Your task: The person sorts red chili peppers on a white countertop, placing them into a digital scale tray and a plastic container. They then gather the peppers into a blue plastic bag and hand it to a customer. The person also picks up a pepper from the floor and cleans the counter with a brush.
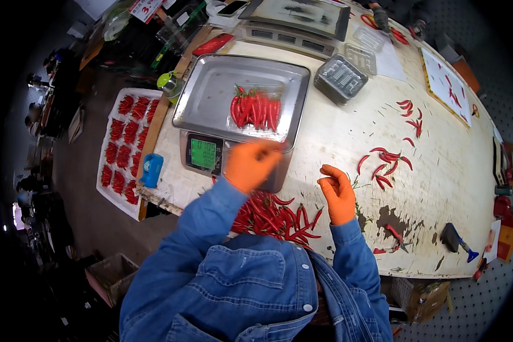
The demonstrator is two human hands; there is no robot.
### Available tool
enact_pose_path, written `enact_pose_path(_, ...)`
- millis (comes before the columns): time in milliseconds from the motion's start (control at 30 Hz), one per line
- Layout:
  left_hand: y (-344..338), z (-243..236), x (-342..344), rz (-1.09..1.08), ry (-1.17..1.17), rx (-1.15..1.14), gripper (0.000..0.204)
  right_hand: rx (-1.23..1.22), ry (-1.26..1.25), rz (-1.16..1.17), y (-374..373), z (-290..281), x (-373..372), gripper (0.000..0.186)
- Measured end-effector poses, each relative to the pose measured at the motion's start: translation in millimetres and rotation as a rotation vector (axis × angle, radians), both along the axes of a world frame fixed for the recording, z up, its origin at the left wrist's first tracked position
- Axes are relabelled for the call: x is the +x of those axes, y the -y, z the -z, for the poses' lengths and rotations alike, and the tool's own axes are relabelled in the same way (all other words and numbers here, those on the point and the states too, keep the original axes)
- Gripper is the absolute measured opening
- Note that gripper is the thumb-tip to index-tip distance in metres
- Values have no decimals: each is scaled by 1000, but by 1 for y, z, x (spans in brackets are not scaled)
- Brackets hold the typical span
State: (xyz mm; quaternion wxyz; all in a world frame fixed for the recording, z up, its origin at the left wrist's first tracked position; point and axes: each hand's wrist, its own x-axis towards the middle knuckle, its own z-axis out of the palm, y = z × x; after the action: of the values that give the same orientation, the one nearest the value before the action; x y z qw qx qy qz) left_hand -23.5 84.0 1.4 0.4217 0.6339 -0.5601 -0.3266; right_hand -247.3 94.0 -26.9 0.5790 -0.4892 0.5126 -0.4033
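Observation:
My left hand [251, 165], in an orange glove, is over the front edge of the scale beside its green display [204, 153]. Its fingers are smeared by motion, so what they hold cannot be told. On the metal scale pan [202, 102] lies a clear plastic tray filled with red chili peppers [255, 109]. To the right of the scale, my right hand [337, 195], gloved alike, hovers over the table with thumb and fingertips apart and nothing between them. A heap of loose red chilies [268, 216] lies between my forearms, against my denim jacket.
Stacked empty clear trays [341, 78] stand right of the scale. Loose chilies [389, 157] and scissors [402, 244] lie on the white table [325, 137]. A white crate [111, 185] of packed chilies is at the left. At the far edge, another person's gloved hand [380, 18] is near chilies.

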Motion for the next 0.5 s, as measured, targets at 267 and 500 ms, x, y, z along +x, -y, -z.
enact_pose_path(267, 71, 24, 36, -165, 611, -164, 29, 53, -169, -79, 2, 37, -26, 32)
enact_pose_path(500, 47, -6, -11, -95, 299, -250, 30, -134, -820, 309, 46, 98, -113, 31)
